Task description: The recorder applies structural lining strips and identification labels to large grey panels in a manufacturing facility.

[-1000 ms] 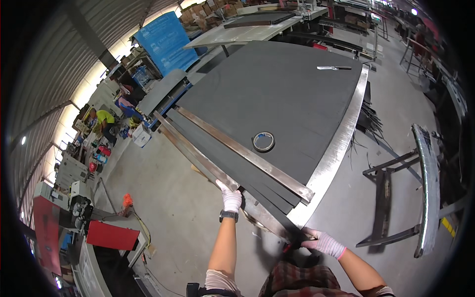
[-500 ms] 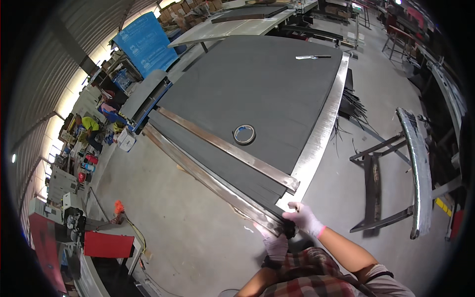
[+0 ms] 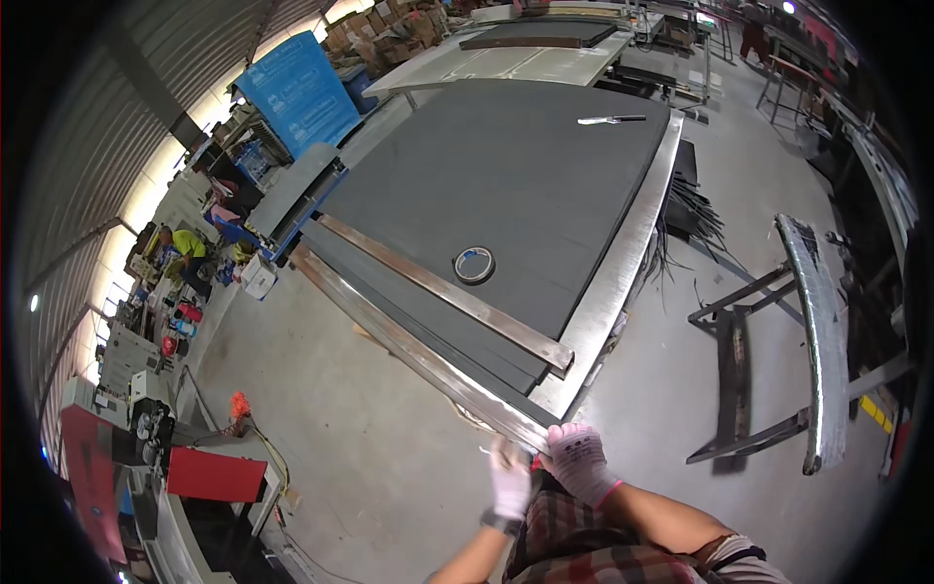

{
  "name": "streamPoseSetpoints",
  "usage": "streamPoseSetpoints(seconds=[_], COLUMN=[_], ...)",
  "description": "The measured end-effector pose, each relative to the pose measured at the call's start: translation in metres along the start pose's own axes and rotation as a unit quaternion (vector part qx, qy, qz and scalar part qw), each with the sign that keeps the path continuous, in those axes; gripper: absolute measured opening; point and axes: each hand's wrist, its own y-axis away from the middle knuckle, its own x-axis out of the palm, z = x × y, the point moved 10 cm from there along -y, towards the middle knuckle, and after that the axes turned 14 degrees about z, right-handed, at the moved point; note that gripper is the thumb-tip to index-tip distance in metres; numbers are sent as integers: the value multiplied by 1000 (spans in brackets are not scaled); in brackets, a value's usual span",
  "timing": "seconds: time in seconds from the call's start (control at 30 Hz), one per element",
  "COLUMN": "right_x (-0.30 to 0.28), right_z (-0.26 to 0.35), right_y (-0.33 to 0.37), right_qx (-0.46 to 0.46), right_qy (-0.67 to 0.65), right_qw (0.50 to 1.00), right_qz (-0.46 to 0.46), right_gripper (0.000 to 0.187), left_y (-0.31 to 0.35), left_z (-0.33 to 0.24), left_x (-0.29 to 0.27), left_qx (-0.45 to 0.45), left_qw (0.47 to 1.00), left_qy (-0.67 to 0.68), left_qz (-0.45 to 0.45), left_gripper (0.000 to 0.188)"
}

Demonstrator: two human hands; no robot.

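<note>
Clasping, by right hand (image 3: 581,457), the near end of the front metal bar (image 3: 418,355), well nearside of the tape roll (image 3: 474,281); curling fingers inward over that end, leaving unclear whether pinching layers too. Placing left hand (image 3: 509,477) just beside the bar's end, likewise nearside of the roll; blurring too much for telling fingers spread or pressed together. Showing grey sheet (image 3: 516,185) beneath the roll, dark layers (image 3: 438,326) and inner metal bar (image 3: 448,289) nearside of it. Risking, by judgement, a skewed stack from uneven pulling on the front bar, or a trapped left fingertip from a slip of it.
</note>
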Motion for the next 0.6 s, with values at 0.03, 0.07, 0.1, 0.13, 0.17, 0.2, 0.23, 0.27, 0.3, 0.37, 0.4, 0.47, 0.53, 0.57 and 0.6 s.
streamPoseSetpoints(seconds=[0.03, 0.07, 0.1, 0.13, 0.17, 0.2, 0.23, 0.27, 0.3, 0.37, 0.4, 0.47, 0.53, 0.57, 0.6], right_x=[1, -21, -32, -27, -25, -26, -26, -36, -40, -18, 2, 19, 4, 2, 7], right_z=[-10, -2, -2, -7, -21, -36, -37, -41, -39, -33, -43, -60, -53, -55, -64], right_y=[3, 13, 29, 50, 76, 106, 109, 117, 117, 86, 69, 70, 93, 113, 139], right_qx=[5, -2, 31, 67, 47, 36, 30, 65, 84, 97, 121, 139, 121, 105, 97], right_qy=[-16, -18, -26, -34, 15, 68, 69, 92, 113, 23, -69, -54, 11, 30, 42], right_qw=[1000, 1000, 987, 954, 978, 991, 991, 989, 986, 985, 972, 971, 968, 972, 977], right_qz=[17, 15, 156, 291, 204, 110, 109, 99, 91, 140, 190, 185, 218, 207, 187], right_gripper=[40, 40, 41, 42, 40, 39, 39, 38, 37, 45, 53, 51, 41, 42, 50], left_y=[-15, -32, -42, -50, -59, -73, -73, -72, -65, -52, -44, -50, -52, -50, -50], left_z=[-45, -40, -55, -63, -53, -42, -51, -67, -69, -52, -50, -30, -53, -60, -64], left_x=[10, -16, -22, -23, -40, -43, -30, -7, -2, 7, 14, 15, 9, 10, 7], left_qx=[44, 74, 37, -15, -19, -21, -53, -60, -66, -72, -24, -44, -57, -70, -66], left_qw=[996, 985, 986, 986, 989, 990, 987, 988, 992, 994, 992, 989, 983, 975, 975], left_qy=[77, 152, 159, 160, 142, 131, 148, 139, 109, 80, 110, 121, 157, 194, 194], left_qz=[26, -30, -36, -29, -43, -47, -26, -6, -3, -37, -54, -77, -81, -80, -84], left_gripper=[47, 49, 52, 61, 66, 71, 76, 76, 77, 76, 71, 64, 62, 61, 61])
